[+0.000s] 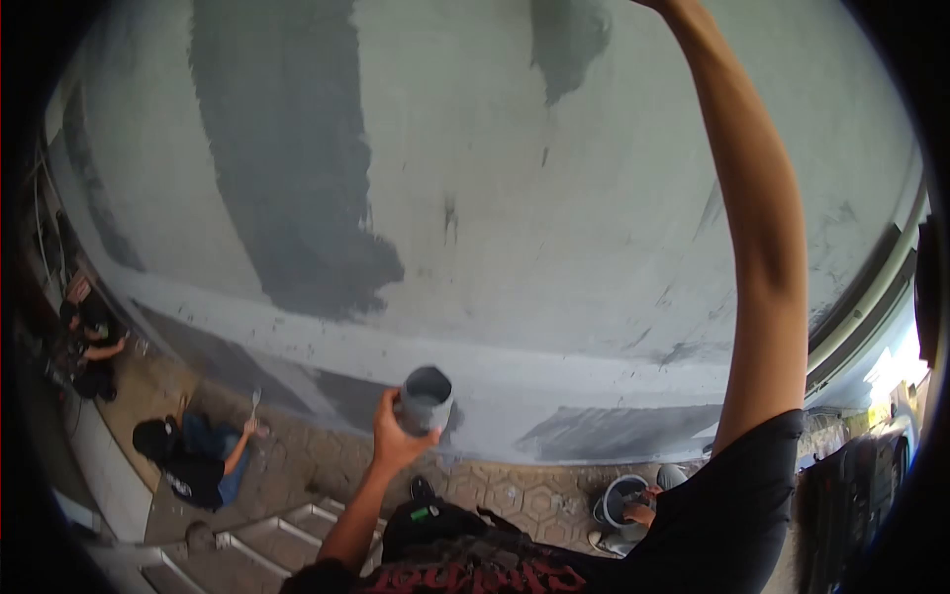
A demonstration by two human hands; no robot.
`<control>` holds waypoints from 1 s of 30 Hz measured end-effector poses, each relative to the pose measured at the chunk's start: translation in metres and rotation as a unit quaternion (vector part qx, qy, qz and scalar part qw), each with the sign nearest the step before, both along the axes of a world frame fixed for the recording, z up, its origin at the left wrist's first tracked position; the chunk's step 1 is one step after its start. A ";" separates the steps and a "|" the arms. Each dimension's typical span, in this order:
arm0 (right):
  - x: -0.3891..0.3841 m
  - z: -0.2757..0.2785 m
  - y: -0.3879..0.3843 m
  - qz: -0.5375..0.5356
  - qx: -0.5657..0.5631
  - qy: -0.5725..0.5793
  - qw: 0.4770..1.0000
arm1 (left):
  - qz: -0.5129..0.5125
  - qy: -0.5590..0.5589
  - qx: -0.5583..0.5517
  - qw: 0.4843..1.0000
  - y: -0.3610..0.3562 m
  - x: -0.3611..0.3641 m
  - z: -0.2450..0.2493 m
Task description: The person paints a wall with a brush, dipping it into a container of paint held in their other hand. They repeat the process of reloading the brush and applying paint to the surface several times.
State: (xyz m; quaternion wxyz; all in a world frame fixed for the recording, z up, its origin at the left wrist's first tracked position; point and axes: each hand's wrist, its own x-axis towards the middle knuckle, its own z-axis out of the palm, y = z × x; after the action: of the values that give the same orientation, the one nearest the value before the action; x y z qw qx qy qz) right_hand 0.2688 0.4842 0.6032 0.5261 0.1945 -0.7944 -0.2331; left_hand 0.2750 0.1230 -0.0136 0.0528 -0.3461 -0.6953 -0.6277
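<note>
My left hand (pixel 398 445) is wrapped around a grey cup (pixel 428 411), held upright in front of the wall with dark grey paint inside. My right arm (pixel 762 218) stretches up along the right side to the top edge. Only a sliver of my right hand (pixel 653 4) shows there; its fingers and anything in them are cut off. The pale grey wall (pixel 475 228) fills most of the view. A broad dark grey paint patch (pixel 287 148) covers its left part, and a smaller dark patch (pixel 569 45) lies near the top, left of my right hand.
A ladder (pixel 252 549) stands at lower left. Below, a person (pixel 188 465) holds a brush-like tool near the wall; another person (pixel 84 346) is farther left. At lower right, another person's hands (pixel 643 510) are at a bucket (pixel 618 495) on the paved floor (pixel 515 495).
</note>
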 end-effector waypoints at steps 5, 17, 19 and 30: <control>-0.001 -0.176 0.012 0.025 -0.014 -0.142 0.989 | 0.069 0.047 -0.055 0.995 0.014 0.003 0.029; 0.082 -0.309 0.003 0.050 -0.109 -0.356 0.927 | 0.080 0.027 -0.085 0.993 0.048 0.069 0.059; 0.076 -0.298 0.012 0.103 -0.119 -0.328 0.932 | 0.072 0.021 -0.075 0.994 0.052 0.071 0.061; -0.016 -0.181 0.005 0.043 -0.102 -0.216 0.970 | 0.001 -0.040 -0.062 0.997 0.026 -0.011 0.016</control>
State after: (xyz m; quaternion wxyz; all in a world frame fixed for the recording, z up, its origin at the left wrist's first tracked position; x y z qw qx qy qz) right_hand 0.2523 0.4890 0.4225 0.3687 0.2198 -0.8996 -0.0806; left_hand 0.2645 0.1486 0.0019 0.0037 -0.3228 -0.7345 -0.5969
